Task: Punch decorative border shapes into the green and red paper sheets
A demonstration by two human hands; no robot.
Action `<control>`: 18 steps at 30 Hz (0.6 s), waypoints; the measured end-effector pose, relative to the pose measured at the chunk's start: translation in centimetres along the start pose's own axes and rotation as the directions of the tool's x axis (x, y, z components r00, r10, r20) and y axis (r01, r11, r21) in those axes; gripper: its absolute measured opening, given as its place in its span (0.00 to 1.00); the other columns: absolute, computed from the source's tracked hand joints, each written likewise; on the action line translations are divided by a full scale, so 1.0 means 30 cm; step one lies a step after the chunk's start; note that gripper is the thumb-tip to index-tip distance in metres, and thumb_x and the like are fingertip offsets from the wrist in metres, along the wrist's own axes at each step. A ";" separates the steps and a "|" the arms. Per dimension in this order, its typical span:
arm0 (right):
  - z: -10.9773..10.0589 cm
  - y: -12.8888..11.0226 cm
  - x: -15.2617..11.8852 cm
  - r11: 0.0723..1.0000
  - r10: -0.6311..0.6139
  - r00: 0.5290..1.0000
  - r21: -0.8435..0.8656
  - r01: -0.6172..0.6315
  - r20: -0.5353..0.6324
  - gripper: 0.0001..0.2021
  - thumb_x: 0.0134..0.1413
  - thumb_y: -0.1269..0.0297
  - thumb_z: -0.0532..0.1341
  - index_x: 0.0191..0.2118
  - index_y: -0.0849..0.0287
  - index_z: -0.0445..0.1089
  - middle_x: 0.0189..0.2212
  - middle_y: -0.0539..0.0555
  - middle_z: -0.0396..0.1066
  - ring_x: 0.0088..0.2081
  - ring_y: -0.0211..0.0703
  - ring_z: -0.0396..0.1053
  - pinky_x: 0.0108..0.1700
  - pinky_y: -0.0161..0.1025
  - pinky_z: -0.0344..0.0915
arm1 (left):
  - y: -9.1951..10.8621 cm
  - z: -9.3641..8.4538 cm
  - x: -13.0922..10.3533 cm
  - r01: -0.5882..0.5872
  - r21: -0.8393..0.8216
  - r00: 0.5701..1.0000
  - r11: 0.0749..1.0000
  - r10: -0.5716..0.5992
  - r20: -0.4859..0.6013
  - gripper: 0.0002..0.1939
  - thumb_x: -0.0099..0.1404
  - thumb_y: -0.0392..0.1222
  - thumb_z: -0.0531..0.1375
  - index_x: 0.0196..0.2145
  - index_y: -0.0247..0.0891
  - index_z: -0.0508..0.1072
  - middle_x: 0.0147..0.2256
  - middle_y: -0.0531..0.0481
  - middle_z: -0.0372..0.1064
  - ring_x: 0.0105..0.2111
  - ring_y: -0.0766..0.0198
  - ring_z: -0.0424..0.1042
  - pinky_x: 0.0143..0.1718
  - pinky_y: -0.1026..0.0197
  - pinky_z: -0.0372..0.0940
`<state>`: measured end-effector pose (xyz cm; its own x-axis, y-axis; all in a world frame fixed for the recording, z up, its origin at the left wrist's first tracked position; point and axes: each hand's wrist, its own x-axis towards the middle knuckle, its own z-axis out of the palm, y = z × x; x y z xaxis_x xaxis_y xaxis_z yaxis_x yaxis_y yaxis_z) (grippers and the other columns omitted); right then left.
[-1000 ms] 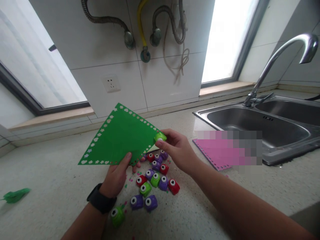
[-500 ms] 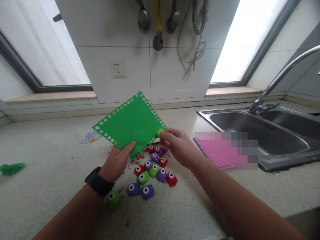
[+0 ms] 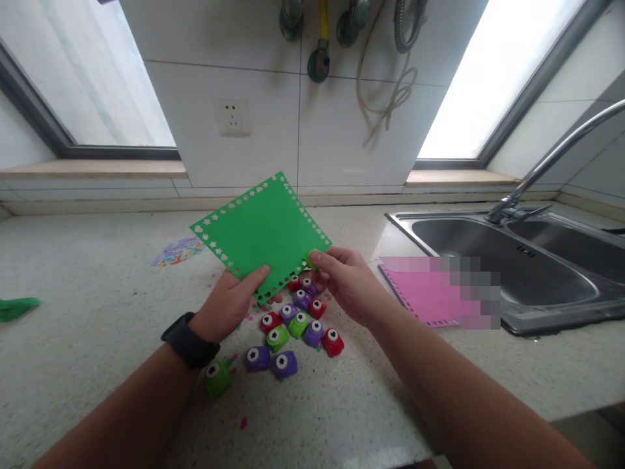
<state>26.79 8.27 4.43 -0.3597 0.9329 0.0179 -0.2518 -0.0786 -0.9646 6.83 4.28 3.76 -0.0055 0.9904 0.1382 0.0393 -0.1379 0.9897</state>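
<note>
A green sheet of paper point(image 3: 263, 234) is held up at a tilt, its edges lined with punched-out stars, hearts and other small shapes. My left hand point(image 3: 237, 293) grips its lower left part, thumb on top and fingers beneath. At the right edge, my right hand point(image 3: 344, 277) pinches a small lime-green craft punch point(image 3: 310, 259) that sits on the paper's border. Just below the sheet, several more craft punches in purple, red and green, such as a purple punch point(image 3: 285, 365) and a red punch point(image 3: 333, 342), stand grouped on the counter.
A pink punched sheet point(image 3: 415, 286), partly blurred out, lies by the steel sink point(image 3: 488, 260) on the right. Colourful paper bits point(image 3: 178, 252) are piled at the left back. A green scrap point(image 3: 18, 309) lies far left. The tiled wall point(image 3: 263, 156) stands behind.
The camera view has shifted slightly. Between the paper's corner and the punch, the gap has grown a little, with the punch sitting lower along the right edge. Both hands keep their grips.
</note>
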 end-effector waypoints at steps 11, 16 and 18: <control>0.000 0.005 0.002 0.999 -0.027 1.000 -0.043 0.028 0.006 0.17 0.50 0.51 0.72 0.30 0.61 0.72 0.25 0.50 0.70 0.25 0.35 0.65 0.27 0.37 0.58 | -0.002 -0.003 -0.001 -0.043 0.048 0.999 0.998 0.042 0.021 0.17 0.64 0.52 0.62 0.25 0.38 0.76 0.19 0.52 0.72 0.20 0.60 0.71 0.26 0.60 0.69; -0.004 0.008 0.003 0.997 -0.031 1.000 -0.072 0.032 0.004 0.17 0.51 0.51 0.71 0.29 0.60 0.71 0.22 0.49 0.69 0.23 0.35 0.64 0.25 0.37 0.57 | -0.006 -0.003 -0.002 -0.037 0.035 0.999 0.999 0.036 0.029 0.15 0.64 0.52 0.62 0.28 0.38 0.76 0.19 0.52 0.73 0.20 0.60 0.72 0.26 0.59 0.69; -0.006 0.009 0.004 0.995 -0.038 0.999 -0.092 0.039 0.009 0.18 0.52 0.50 0.71 0.28 0.60 0.71 0.22 0.49 0.68 0.23 0.35 0.64 0.25 0.37 0.57 | -0.007 -0.002 -0.001 -0.049 0.041 0.998 0.998 0.048 0.028 0.16 0.64 0.53 0.62 0.28 0.37 0.76 0.20 0.52 0.73 0.20 0.60 0.71 0.26 0.59 0.69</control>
<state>26.84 8.44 4.12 -0.3582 0.9319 0.0572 -0.1822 -0.0097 -0.9832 6.76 4.26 3.56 0.0246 0.9826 0.1843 0.0801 -0.1857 0.9793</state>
